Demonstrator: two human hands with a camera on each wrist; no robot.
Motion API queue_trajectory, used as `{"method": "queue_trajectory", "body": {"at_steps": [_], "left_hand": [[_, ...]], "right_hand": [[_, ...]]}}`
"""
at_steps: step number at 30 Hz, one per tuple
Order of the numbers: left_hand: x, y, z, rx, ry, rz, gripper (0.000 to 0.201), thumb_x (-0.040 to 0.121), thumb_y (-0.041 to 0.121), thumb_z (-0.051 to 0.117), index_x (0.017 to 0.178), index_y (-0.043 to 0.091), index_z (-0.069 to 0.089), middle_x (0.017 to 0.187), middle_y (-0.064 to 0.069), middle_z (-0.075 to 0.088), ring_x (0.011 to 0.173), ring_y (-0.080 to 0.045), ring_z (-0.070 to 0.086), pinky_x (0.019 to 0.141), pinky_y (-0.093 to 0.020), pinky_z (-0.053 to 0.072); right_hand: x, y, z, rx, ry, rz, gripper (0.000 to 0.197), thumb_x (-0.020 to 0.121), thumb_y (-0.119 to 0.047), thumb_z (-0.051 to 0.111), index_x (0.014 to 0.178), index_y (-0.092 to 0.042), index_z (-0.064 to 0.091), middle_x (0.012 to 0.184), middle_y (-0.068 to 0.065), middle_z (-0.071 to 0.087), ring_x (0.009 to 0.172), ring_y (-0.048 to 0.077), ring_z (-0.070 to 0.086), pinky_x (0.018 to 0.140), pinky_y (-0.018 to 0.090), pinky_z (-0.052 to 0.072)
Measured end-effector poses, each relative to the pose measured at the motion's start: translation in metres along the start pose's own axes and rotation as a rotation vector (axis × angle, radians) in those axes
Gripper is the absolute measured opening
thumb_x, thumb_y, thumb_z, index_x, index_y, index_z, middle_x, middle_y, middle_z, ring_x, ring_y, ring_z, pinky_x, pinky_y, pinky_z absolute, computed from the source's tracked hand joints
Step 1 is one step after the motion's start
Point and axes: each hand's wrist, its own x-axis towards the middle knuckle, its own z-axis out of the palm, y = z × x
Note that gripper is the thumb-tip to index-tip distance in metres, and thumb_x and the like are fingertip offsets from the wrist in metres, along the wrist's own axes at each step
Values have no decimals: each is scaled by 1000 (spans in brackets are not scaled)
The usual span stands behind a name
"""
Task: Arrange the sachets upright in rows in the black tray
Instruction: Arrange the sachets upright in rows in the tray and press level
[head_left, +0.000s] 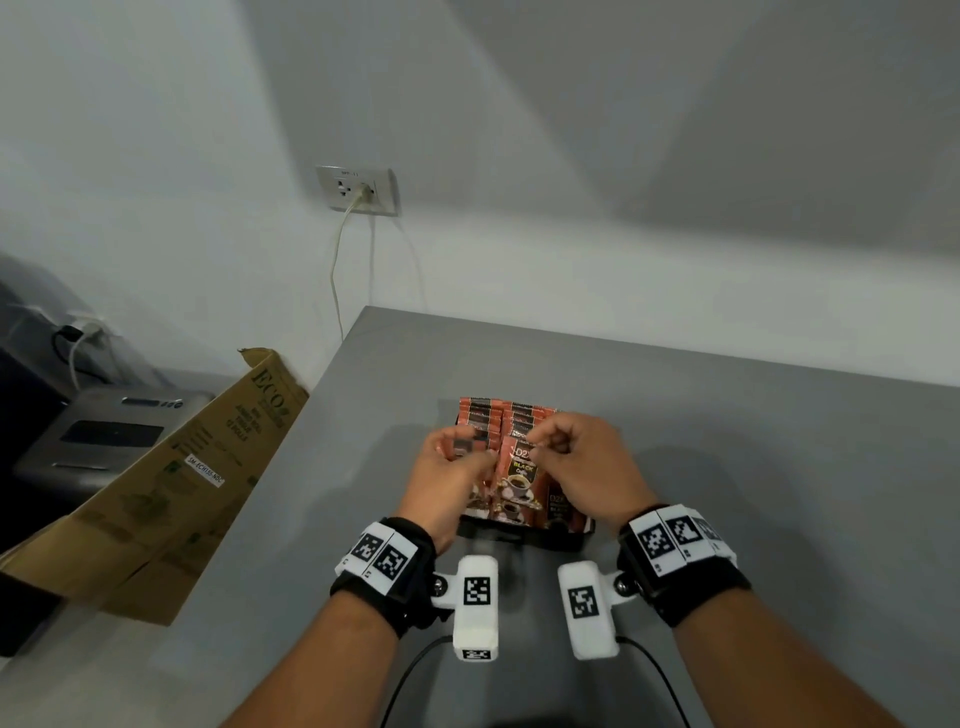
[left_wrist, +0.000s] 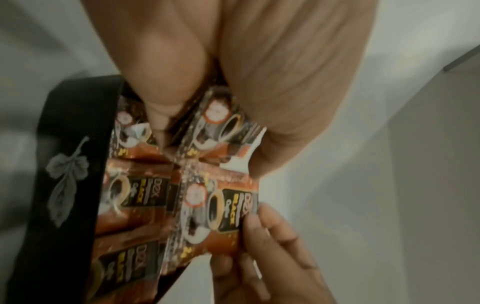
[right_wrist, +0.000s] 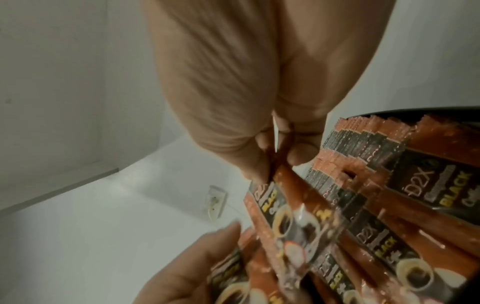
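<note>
Sachets (head_left: 485, 415) stand upright in rows inside the black tray (head_left: 550, 540) beyond my grips. My right hand (head_left: 587, 467) pinches one orange-brown sachet (head_left: 517, 473) by its top edge; my left hand (head_left: 452, 473) grips another. Only the left wrist view shows the tray's leaf motif (left_wrist: 66, 179).

Orange-brown coffee sachets (head_left: 488, 415) printed "D2X BLACK" stand upright in rows inside the black tray (head_left: 550, 540), at 12 o'clock from the wrists; the front sachet (head_left: 517, 478) at 6 o'clock faces forward, slightly tilted.
</note>
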Motion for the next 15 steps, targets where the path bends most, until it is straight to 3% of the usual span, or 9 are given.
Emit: {"method": "queue_trajectory", "body": {"at_steps": [2, 4, 7, 9, 13, 15], "left_hand": [[5, 6, -10, -84, 97, -21, 31, 84, -10, 54, 104, 14, 56, 87, -12, 62, 68, -21, 57, 63, -36, 49], [8, 7, -19, -113, 135, -42, 36, 81, -13, 48, 104, 14, 56, 90, -13, 65, 78, -25, 58, 73, -42, 49], [10, 2, -25, -75, 153, -44, 48, 74, -18, 51, 109, 15, 54, 107, -17, 69, 91, -32, 64, 81, -51, 52], [11, -2, -28, -71, 161, -44, 52, 72, -21, 54, 110, 15, 53, 111, -20, 69, 96, -36, 67, 87, -56, 53], [9, -9, -31, -9, 135, -13, 50, 74, -24, 59, 107, 13, 53, 111, -27, 64, 84, -33, 66, 82, -53, 55], [6, -12, -30, 38, 61, -17, 50, 74, -24, 62, 109, 12, 54, 108, -28, 67, 83, -33, 68, 84, -57, 54]], "right_hand": [[3, 4, 6, -72, -5, 8, 20, 89, -6, 71, 84, -26, 68, 84, -8, 70, 78, 6, 66, 70, 9, 50], [6, 9, 18, -170, -30, 21, 26, 90, -7, 69, 80, -30, 63, 83, -12, 67, 78, 0, 62, 68, 8, 47], [7, 15, 35, -282, -59, 32, 34, 92, -5, 64, 75, -34, 61, 83, -18, 64, 75, -5, 58, 75, 12, 50], [7, 19, 40, -344, -98, 38, 32, 92, -1, 59, 81, -30, 68, 86, -15, 65, 76, -1, 59, 79, 14, 50], [4, 23, 44, -394, -164, 53, 32, 91, 4, 57, 93, -20, 77, 90, -3, 76, 73, 10, 68, 80, 26, 59], [3, 20, 43, -353, -121, 29, 23, 91, -2, 62, 91, -19, 77, 92, -7, 74, 73, 5, 66, 77, 22, 56]]}}
